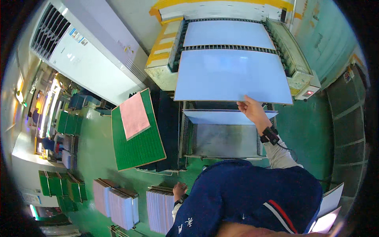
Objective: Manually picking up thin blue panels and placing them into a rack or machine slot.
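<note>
A large white panel (233, 75) lies on the roller conveyor, its near edge overhanging toward me. My right hand (252, 110) pinches that near edge, right of its middle, thumb and fingers closed on it. A second white panel (229, 34) lies farther back on the rollers. Below the overhang, a rack (225, 140) has another white panel (229, 117) standing in it. My left hand (180, 190) is low at my left side, beside a row of upright panels (159, 209). Its fingers look loosely apart, with nothing visible in them.
Left of the rack, a pink sheet (135, 114) lies on a green board (138, 136) atop a dark stand. A tall white air conditioner (90, 55) stands at the back left. More upright panels (116, 203) fill racks on the green floor. Grey mesh screens (347, 126) line the right.
</note>
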